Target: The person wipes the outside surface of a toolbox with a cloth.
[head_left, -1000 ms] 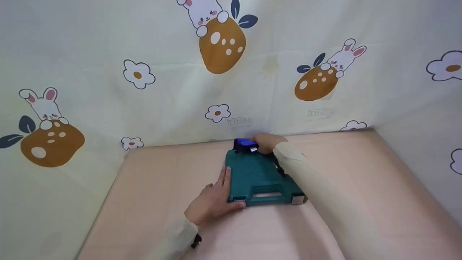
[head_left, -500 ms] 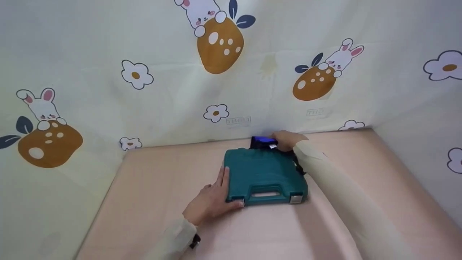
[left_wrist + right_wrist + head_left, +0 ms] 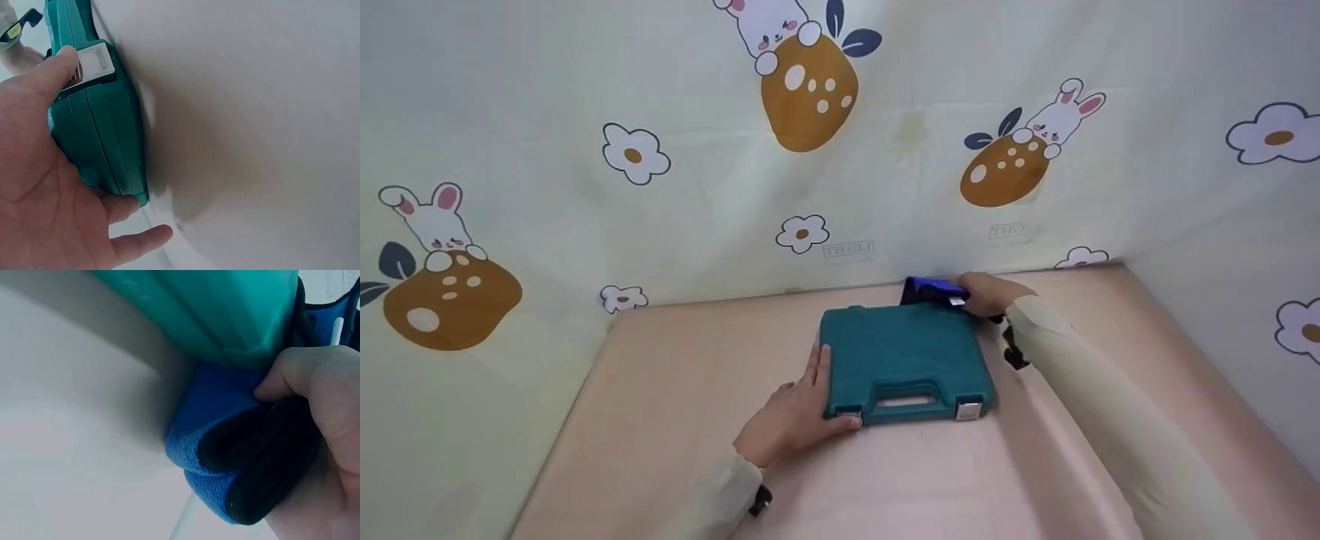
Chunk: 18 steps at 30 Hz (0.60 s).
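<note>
A teal plastic carrying case [image 3: 904,349] lies flat on the table, its handle and two metal latches toward me. My left hand [image 3: 793,416] rests against its left side with fingers extended. In the left wrist view the thumb [image 3: 59,64] presses at a silvery latch [image 3: 94,63]. My right hand [image 3: 990,292] grips a folded blue-and-black fabric piece [image 3: 934,291] with a small white tag, behind the case's far right corner. Up close, the thumb pinches the layered blue fabric [image 3: 219,399] against its black edging, touching or very near the case [image 3: 225,315]. Most right fingers are hidden.
The table [image 3: 697,375] has a pale pinkish cover. Behind it and at both sides hangs a light cloth [image 3: 720,225] printed with rabbits and flowers. Black wrist straps [image 3: 1015,351] sit on both forearms.
My right hand has carried the blue-and-black fabric piece rightward along the far edge of the case, uncovering more of its lid. The left hand stays against the case.
</note>
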Each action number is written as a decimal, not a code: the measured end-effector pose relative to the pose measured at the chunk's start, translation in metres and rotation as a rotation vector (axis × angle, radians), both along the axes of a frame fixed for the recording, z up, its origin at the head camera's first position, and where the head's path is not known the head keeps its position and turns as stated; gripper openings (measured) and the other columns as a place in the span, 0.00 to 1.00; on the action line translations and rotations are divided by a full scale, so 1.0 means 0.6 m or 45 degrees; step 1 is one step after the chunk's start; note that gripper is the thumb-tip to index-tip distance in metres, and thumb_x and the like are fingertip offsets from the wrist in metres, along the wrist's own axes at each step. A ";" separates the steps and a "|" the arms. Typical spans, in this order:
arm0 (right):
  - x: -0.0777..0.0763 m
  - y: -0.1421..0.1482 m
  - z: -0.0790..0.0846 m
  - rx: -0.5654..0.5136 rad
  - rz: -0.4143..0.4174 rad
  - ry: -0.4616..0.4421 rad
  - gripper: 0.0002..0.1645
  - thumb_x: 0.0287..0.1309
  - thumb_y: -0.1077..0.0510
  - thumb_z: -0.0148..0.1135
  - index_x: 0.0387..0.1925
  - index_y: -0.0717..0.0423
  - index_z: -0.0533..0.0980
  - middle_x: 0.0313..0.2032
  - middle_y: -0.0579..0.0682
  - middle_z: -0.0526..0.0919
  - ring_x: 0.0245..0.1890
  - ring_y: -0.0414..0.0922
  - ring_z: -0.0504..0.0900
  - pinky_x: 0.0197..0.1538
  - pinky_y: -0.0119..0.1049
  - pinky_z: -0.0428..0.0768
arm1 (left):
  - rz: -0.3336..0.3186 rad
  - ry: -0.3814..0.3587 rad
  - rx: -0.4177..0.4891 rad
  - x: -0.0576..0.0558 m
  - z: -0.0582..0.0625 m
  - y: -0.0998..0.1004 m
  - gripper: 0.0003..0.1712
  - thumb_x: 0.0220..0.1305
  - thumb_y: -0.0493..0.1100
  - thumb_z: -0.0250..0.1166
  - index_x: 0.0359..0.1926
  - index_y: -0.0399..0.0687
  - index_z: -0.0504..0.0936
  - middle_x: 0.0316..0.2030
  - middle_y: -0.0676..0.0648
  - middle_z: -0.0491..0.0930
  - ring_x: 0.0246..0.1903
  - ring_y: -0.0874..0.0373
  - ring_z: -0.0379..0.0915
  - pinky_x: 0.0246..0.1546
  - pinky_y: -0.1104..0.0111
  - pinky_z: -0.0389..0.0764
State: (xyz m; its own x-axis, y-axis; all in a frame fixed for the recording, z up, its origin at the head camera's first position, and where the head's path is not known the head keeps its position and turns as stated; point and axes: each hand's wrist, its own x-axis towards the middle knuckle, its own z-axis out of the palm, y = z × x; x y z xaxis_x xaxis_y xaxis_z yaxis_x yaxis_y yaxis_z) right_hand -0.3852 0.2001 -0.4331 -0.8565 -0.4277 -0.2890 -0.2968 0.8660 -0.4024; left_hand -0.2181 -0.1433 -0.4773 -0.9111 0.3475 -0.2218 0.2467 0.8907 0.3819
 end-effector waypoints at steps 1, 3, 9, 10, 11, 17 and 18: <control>0.001 0.002 -0.002 -0.014 -0.013 -0.005 0.14 0.65 0.72 0.52 0.47 0.61 0.78 0.40 0.55 0.78 0.39 0.53 0.76 0.42 0.46 0.72 | 0.003 -0.002 0.000 0.000 -0.001 0.000 0.73 0.55 0.82 0.57 0.81 0.48 0.28 0.80 0.44 0.26 0.69 0.35 0.60 0.67 0.43 0.58; 0.003 0.006 -0.006 -0.044 -0.026 -0.003 0.16 0.65 0.73 0.52 0.49 0.61 0.78 0.42 0.55 0.78 0.41 0.54 0.76 0.44 0.47 0.73 | 0.010 -0.006 0.001 0.000 -0.002 0.001 0.74 0.55 0.82 0.58 0.81 0.48 0.28 0.80 0.44 0.26 0.69 0.35 0.60 0.68 0.43 0.58; 0.009 0.017 -0.024 -0.166 -0.029 0.039 0.22 0.64 0.74 0.51 0.56 0.60 0.78 0.47 0.57 0.79 0.44 0.55 0.76 0.47 0.49 0.73 | 0.024 -0.012 -0.014 0.000 -0.004 0.005 0.74 0.54 0.82 0.58 0.81 0.48 0.29 0.80 0.44 0.27 0.68 0.33 0.61 0.66 0.42 0.60; 0.011 0.019 -0.028 -0.191 -0.023 0.053 0.23 0.64 0.74 0.50 0.57 0.60 0.78 0.47 0.57 0.79 0.43 0.55 0.76 0.47 0.48 0.73 | 0.025 -0.013 -0.014 0.000 -0.004 0.005 0.74 0.54 0.83 0.57 0.81 0.48 0.29 0.80 0.44 0.27 0.68 0.32 0.60 0.66 0.41 0.61; 0.013 0.021 -0.030 -0.218 -0.019 0.064 0.24 0.62 0.74 0.50 0.56 0.60 0.78 0.47 0.57 0.78 0.42 0.55 0.77 0.45 0.49 0.73 | 0.024 -0.016 -0.012 0.000 -0.003 0.005 0.74 0.54 0.82 0.57 0.81 0.48 0.29 0.80 0.44 0.27 0.68 0.32 0.60 0.66 0.41 0.60; 0.030 0.023 -0.046 -0.401 0.027 0.198 0.24 0.58 0.76 0.48 0.54 0.65 0.78 0.49 0.60 0.79 0.42 0.55 0.76 0.46 0.49 0.71 | 0.000 0.009 -0.001 0.001 -0.003 0.002 0.73 0.56 0.81 0.58 0.81 0.45 0.29 0.80 0.42 0.28 0.70 0.37 0.58 0.68 0.43 0.58; 0.033 0.023 -0.048 -0.429 0.024 0.216 0.25 0.58 0.76 0.48 0.56 0.66 0.78 0.51 0.61 0.80 0.44 0.55 0.76 0.49 0.49 0.71 | -0.007 0.015 -0.003 0.001 -0.003 0.002 0.73 0.57 0.80 0.58 0.81 0.44 0.29 0.80 0.42 0.28 0.70 0.38 0.58 0.68 0.43 0.58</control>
